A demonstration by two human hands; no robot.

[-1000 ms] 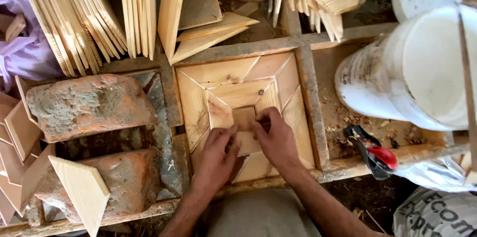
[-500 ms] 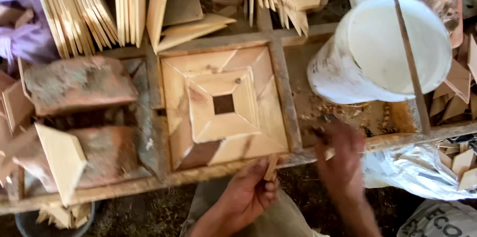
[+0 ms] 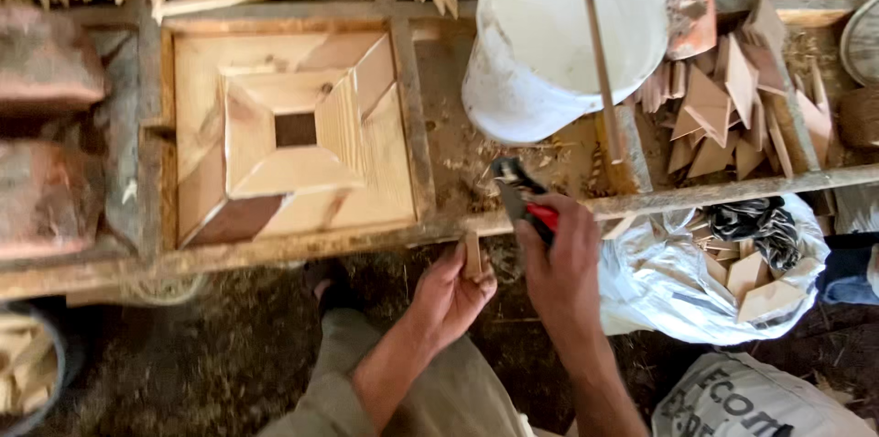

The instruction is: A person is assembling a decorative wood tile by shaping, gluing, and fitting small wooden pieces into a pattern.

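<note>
A small wood block [image 3: 472,256] is pinched in the left hand [image 3: 450,295] just below the bench [image 3: 275,249] edge, while red-handled pliers [image 3: 524,199] are gripped by the right hand [image 3: 558,258] at that edge. A square wooden frame panel [image 3: 293,135] is seated on the rough, shaving-strewn bench beside 1 white bucket [image 3: 558,34]; a dirt floor [image 3: 229,345] is seen below.

Matt raw-wood panel [image 3: 293,130] (white plastic bucket [image 3: 558,29])

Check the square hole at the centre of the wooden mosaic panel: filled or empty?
Empty. The square hole in the wooden mosaic panel shows dark, with no piece in it.
</note>
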